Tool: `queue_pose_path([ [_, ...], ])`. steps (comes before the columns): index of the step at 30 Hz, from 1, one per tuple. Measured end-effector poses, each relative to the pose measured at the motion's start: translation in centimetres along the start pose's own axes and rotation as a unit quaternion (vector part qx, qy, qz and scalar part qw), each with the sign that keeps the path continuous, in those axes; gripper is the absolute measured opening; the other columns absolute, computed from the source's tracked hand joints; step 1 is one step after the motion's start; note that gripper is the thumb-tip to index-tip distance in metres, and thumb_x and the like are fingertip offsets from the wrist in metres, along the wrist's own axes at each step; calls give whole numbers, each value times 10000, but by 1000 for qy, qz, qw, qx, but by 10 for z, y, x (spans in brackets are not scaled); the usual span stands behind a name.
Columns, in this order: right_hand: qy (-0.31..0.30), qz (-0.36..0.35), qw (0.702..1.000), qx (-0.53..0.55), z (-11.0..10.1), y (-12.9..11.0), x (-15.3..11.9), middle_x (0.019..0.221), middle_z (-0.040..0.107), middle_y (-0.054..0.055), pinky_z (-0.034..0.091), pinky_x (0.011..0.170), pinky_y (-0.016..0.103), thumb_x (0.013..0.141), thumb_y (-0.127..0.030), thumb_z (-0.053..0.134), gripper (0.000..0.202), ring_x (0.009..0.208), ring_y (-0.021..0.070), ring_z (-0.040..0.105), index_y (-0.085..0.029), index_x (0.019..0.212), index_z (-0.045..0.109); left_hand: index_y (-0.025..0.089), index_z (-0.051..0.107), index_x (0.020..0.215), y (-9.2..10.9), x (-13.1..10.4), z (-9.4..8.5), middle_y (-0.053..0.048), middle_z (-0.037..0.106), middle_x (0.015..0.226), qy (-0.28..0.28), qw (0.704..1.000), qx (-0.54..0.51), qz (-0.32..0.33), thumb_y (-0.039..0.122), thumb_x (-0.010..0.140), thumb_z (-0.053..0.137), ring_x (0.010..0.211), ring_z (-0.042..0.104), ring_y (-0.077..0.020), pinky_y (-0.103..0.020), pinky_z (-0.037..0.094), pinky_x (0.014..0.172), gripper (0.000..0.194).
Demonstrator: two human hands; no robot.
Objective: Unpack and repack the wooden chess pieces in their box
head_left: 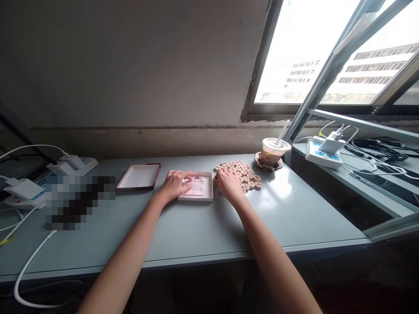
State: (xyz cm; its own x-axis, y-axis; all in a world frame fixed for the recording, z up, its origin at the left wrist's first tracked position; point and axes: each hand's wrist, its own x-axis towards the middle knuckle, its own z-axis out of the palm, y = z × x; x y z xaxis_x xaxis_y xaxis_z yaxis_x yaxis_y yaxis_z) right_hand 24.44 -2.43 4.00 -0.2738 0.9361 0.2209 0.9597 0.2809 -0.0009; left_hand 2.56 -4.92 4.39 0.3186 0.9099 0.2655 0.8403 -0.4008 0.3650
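My left hand (174, 186) reaches over the left edge of a shallow white box (208, 199), fingers spread and resting on or just above a folded sheet with red printed lines (198, 186) inside it. To the box's right, my right hand (230, 182) has its fingers pinched together on a round wooden Chinese chess piece (216, 178), mostly covered by the fingertips. Many more wooden Chinese chess pieces (251, 184), marked with red or black characters, lie face up in a loose cluster beyond and beside that hand; some are hidden behind it.
A box lid (140, 176) with a dark red rim lies upturned on the left. At the back right, an iced drink cup (274, 152) with a straw stands in a cardboard holder (268, 164). Power strips (324, 152) and cables flank the desk (203, 235). A blurred patch covers something at left.
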Motion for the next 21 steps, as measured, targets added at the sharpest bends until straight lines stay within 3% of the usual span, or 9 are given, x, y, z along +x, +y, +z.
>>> queue_pose_path([
  [10,4,-5,1000,7,1,-1,1,1071,594,142,350,859,361,918,-234,367,268,1009,262,501,-118,1008,591,290,733,878,0,3,4,20,699,1043,-20,1000,-16,9,313,758,603,1026,563,-211,-401,335,992,179],
  [17,7,-5,1000,13,-1,-1,0,1078,602,150,348,867,352,900,-240,406,263,1004,260,514,-125,1040,597,298,738,916,11,-1,-3,9,672,1124,-64,997,-28,33,334,778,604,1136,529,-222,-391,344,1010,196],
  [21,1,-4,1000,12,-3,-1,-1,1070,607,155,347,862,346,900,-220,402,267,991,257,523,-120,1041,606,324,723,964,7,0,-3,29,632,1200,-85,996,-21,27,352,783,609,1190,489,-230,-402,307,1045,216],
])
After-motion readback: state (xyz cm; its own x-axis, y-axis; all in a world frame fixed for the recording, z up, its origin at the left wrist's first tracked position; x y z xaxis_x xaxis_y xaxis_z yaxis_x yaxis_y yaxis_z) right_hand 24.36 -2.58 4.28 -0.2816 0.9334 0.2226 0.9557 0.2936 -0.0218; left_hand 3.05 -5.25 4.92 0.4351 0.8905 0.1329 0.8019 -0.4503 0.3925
